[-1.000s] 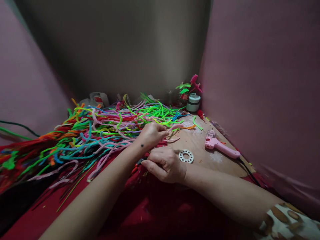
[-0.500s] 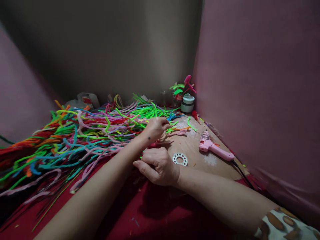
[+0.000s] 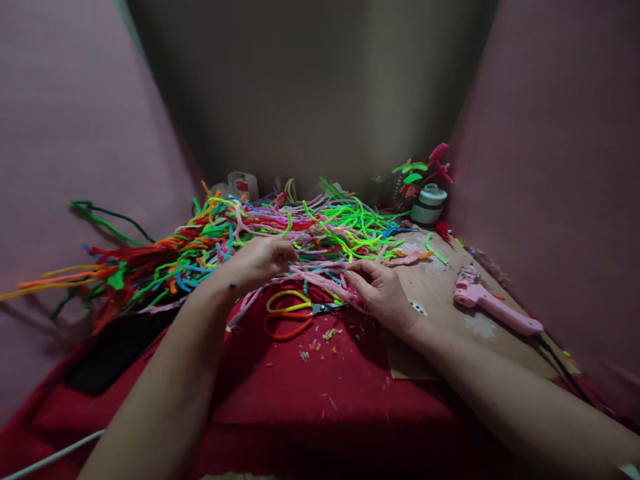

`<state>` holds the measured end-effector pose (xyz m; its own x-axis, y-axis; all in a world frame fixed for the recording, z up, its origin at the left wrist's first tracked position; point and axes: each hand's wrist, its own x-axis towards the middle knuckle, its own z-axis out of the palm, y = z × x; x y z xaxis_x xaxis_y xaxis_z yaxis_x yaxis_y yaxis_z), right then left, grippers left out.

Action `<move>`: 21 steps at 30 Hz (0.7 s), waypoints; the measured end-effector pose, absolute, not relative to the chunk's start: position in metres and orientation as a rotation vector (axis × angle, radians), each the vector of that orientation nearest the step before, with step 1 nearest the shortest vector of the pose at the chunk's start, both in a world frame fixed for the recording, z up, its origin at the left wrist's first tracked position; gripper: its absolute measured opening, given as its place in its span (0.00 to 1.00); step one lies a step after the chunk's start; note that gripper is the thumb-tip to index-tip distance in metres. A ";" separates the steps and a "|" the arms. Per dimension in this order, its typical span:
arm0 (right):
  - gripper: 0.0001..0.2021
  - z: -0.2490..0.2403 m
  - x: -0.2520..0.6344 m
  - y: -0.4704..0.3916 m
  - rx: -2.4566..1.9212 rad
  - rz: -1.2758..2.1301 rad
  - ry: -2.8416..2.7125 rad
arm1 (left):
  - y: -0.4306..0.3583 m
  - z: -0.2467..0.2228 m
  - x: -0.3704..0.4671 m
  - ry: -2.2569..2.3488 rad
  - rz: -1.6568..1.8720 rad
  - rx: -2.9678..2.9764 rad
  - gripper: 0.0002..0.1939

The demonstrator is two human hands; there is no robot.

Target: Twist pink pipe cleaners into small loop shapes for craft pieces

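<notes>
Our left hand (image 3: 273,257) has drawn off the board (image 3: 415,357)'s left edge toward the desk (image 3: 360,400)'s left edge, over the fuzzy strands (image 3: 325,223). Our right hand (image 3: 377,293) has uncurled from its fist and shifted toward the desk's far edge, fingertips at the pink strands, now covering much of the white ring (image 3: 419,307). Between our arms, the scissors (image 3: 318,309)' yellow and red handles now show.
</notes>
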<state>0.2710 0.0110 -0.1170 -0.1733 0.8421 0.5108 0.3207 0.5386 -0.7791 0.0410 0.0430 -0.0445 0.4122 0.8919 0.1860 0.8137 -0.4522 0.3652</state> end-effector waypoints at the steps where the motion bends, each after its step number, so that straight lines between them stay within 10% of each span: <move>1: 0.07 -0.117 0.270 0.010 -0.954 0.604 -1.782 | 0.044 -0.053 0.039 1.526 0.483 2.492 0.09; 8: 0.31 -0.127 0.260 0.010 -0.818 0.276 -2.141 | 0.042 -0.062 0.037 1.617 0.701 2.420 0.08; 21: 0.16 -0.130 0.259 0.011 -0.937 0.374 -2.191 | 0.029 -0.042 0.026 1.308 2.220 1.487 0.03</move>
